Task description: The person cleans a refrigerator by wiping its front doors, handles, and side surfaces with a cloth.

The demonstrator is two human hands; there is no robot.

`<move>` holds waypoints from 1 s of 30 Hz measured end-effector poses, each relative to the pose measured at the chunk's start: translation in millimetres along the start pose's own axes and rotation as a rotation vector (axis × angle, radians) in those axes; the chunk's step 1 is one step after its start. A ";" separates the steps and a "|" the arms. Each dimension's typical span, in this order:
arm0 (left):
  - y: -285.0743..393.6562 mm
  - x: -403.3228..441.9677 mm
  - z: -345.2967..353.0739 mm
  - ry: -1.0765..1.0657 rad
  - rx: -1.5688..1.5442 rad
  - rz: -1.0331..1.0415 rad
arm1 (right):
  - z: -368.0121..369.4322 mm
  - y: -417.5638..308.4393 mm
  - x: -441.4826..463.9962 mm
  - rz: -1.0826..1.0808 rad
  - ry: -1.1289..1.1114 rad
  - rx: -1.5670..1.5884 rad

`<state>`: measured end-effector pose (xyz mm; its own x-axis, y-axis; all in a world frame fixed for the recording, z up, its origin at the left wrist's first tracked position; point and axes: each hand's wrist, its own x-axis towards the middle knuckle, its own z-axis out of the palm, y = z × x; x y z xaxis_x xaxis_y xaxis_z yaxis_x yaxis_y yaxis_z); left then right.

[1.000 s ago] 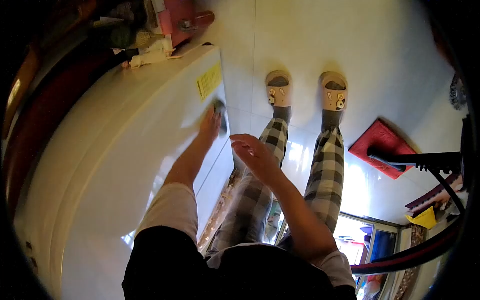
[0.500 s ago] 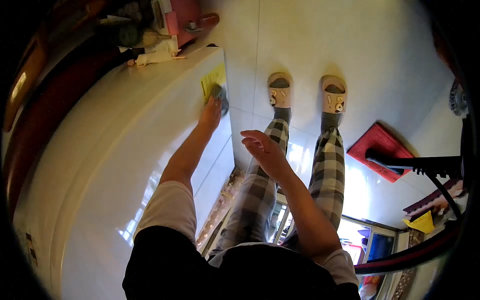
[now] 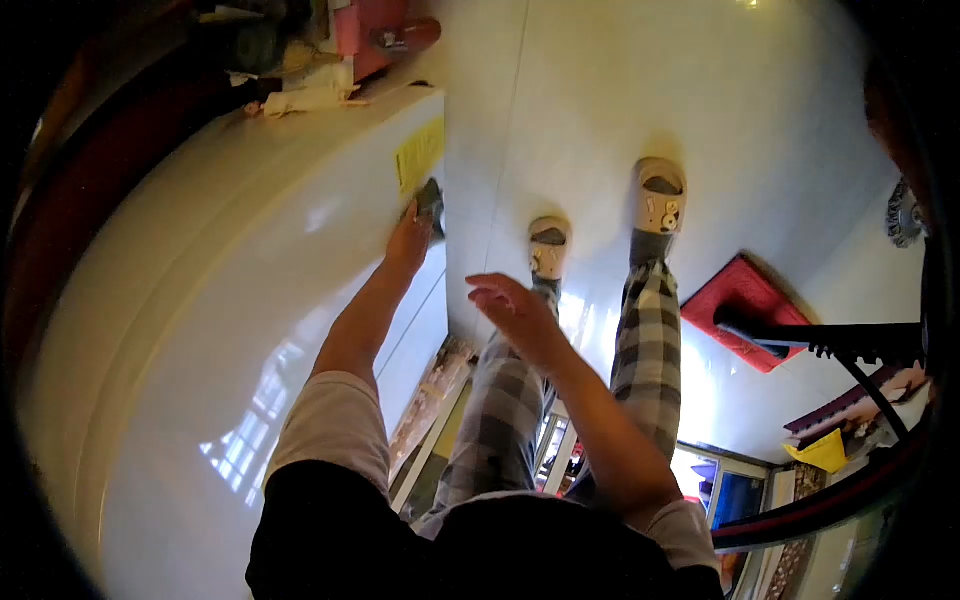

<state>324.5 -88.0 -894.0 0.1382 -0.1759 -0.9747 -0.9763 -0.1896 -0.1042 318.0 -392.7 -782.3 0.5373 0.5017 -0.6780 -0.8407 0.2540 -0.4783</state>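
Observation:
My left hand (image 3: 408, 240) is closed around a dark grey cloth (image 3: 432, 199). It presses the cloth to the side of a large white glossy cabinet (image 3: 300, 215), which looks like an appliance, near its right edge. Just above the cloth, a yellow label (image 3: 419, 154) is stuck on that white side. My right hand (image 3: 520, 318) hangs in the air over my legs, its fingers loosely bent and holding nothing.
A doll (image 3: 305, 102) and a pink-red object (image 3: 378, 35) are at the cabinet's far end. On the tiled floor (image 3: 570, 90) to the right lies a red mat (image 3: 742, 300) with a black bar's end (image 3: 750, 330) over it. A yellow item (image 3: 820, 452) is farther right.
My left hand and the cloth have slid slightly down the white side, away from the label. My left foot has stepped back towards my body. The right hand stays raised and empty.

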 end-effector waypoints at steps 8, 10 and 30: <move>72.0 63.3 47.8 -0.047 -0.271 -0.210 | 11.9 25.6 -13.2 0.133 -0.051 -0.130; 81.1 49.0 45.8 -0.117 -0.252 -0.079 | 18.6 30.6 -12.4 0.089 -0.003 -0.107; 33.8 87.1 24.3 0.061 -0.286 -0.060 | 33.4 48.0 -13.6 0.071 0.018 -0.081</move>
<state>299.5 -86.2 -987.2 0.2121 -0.2119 -0.9540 -0.8810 -0.4640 -0.0928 268.0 -359.7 -777.4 0.4781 0.5011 -0.7213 -0.8689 0.1500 -0.4717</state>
